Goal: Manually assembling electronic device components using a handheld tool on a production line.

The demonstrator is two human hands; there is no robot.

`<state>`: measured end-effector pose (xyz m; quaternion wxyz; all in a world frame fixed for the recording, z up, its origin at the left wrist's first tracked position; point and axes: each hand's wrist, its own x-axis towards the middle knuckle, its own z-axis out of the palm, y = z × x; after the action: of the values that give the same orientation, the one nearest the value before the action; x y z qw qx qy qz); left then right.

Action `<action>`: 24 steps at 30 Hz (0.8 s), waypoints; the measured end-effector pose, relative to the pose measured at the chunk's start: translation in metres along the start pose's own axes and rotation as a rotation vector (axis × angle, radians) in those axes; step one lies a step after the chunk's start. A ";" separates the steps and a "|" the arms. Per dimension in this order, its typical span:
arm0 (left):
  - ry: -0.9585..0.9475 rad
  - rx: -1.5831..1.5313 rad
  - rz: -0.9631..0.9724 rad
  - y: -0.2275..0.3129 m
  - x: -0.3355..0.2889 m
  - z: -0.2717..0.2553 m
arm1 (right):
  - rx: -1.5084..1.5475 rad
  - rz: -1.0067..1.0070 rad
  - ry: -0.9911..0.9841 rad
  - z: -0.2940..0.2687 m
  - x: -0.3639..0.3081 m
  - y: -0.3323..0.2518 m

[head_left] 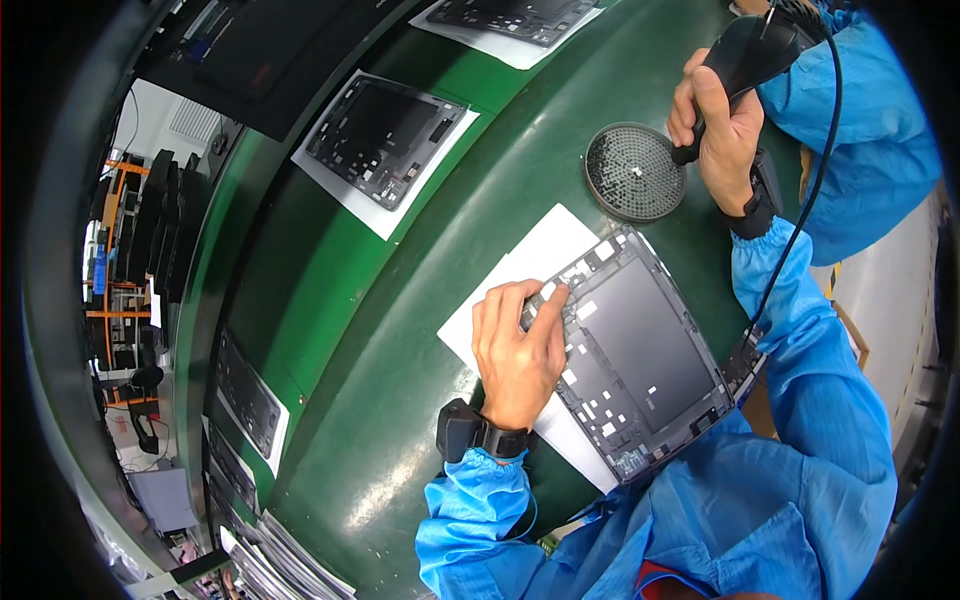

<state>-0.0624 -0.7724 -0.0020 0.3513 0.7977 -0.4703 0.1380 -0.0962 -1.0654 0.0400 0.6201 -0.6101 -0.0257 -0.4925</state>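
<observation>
Your blue jacket (740, 510) is nearest, with that flat black device frame (650, 340) just beyond it, angled partly over a white sheet (555, 240), maybe to save it from scratches. You've got your left hand (520, 355) on the frame's left edge, fingers bent, probably to steady it; can't tell if they're pinching or just pressing. Your right hand (728, 135) is wrapped around a corded black tool (755, 55), tip angled down at the round gridded dish (630, 208), which sits far right, seemingly for easy reach.

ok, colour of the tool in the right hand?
The tool is black; see the head view.
</observation>
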 end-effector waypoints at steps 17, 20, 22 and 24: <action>0.174 -0.079 -0.203 -0.008 -0.009 0.007 | 0.108 0.073 -0.216 0.114 -0.048 -0.049; 0.189 -0.090 -0.220 -0.008 -0.013 0.008 | 0.235 0.157 -0.359 0.137 -0.073 -0.033; 0.210 -0.105 -0.206 -0.010 -0.011 0.008 | 0.247 0.196 -0.427 0.143 -0.082 -0.027; 0.201 -0.098 -0.235 -0.010 -0.012 0.007 | 0.317 0.220 -0.373 0.151 -0.089 -0.026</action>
<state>-0.0611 -0.7660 -0.0174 0.4487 0.8114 -0.3423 0.1520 -0.0727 -0.8894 0.0417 0.7421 -0.5849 -0.1498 -0.2910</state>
